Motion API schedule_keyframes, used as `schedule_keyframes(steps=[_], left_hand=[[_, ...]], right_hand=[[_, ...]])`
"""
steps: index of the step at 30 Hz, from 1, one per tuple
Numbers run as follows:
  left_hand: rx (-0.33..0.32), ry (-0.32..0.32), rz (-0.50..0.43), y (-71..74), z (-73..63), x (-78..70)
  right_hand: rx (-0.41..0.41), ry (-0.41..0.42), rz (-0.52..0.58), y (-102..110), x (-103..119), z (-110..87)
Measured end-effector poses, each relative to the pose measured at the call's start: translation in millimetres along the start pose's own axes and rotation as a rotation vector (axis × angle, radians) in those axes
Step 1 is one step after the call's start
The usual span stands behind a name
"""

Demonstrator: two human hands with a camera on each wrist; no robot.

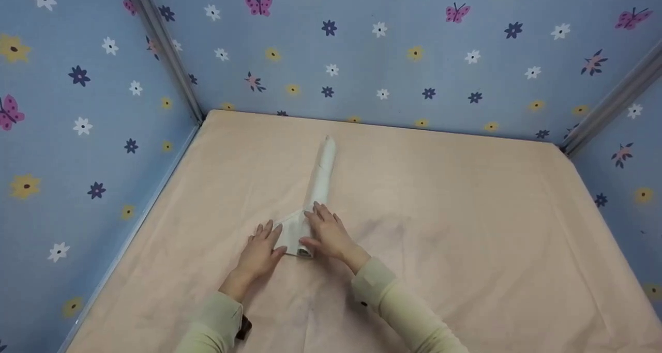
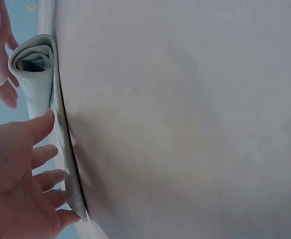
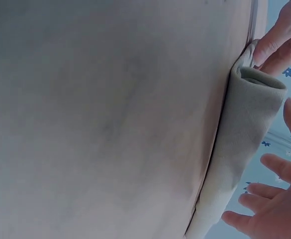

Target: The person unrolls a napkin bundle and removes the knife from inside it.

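Step in hand looks like rolling up the white cloth [image 1: 321, 180], w/ most of it in a long roll & a short flap [image 1: 290, 229] lying flat at 9 o'clock off the near end. Cloth's on the table [image 1: 465, 213], a bit left of ctr in the head view, pointing approx 12 to 1 o'clock.

L hand [image 1: 261, 252] is at 9 o'clock of the near end, fingers straight & relaxed on the flap's outer edge, no grasp. R hand [image 1: 331, 235] is at abt 2 o'clock of that end, fingers loose & extended over the roll, nothing clenched; can't tell how firmly they touch.

Next move prob. calls for R hand keeping the roll snug while the flap gets taken up toward 9 o'clock, edges even.

No containers in view; the roll's hollow near end [image 2: 33, 62] shows only cloth coils inside.
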State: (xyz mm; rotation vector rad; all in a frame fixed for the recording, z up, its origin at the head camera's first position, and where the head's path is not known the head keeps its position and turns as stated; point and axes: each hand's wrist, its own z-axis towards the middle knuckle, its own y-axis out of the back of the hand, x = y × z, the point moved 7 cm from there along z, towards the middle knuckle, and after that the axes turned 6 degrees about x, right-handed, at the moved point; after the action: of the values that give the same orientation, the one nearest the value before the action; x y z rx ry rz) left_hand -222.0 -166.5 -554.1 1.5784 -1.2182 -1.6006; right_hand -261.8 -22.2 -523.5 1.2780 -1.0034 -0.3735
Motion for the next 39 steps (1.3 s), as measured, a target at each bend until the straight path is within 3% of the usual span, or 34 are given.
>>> schedule_keyframes(steps=[13,22,39], left_hand=[[0.002,0.019,0.050,-8.1,2.5,-3.4],[0.043,0.050,0.098,-12.6,2.9,-2.0],[0.051,0.043,0.128,-13.8,0.2,-2.6]], right_hand=[[-0.009,-0.075,0.122,-9,3,6.5],[-0.002,-0.146,0.162,-18,2,9.9],[0.048,-0.134,0.079,-24,1,7.0]])
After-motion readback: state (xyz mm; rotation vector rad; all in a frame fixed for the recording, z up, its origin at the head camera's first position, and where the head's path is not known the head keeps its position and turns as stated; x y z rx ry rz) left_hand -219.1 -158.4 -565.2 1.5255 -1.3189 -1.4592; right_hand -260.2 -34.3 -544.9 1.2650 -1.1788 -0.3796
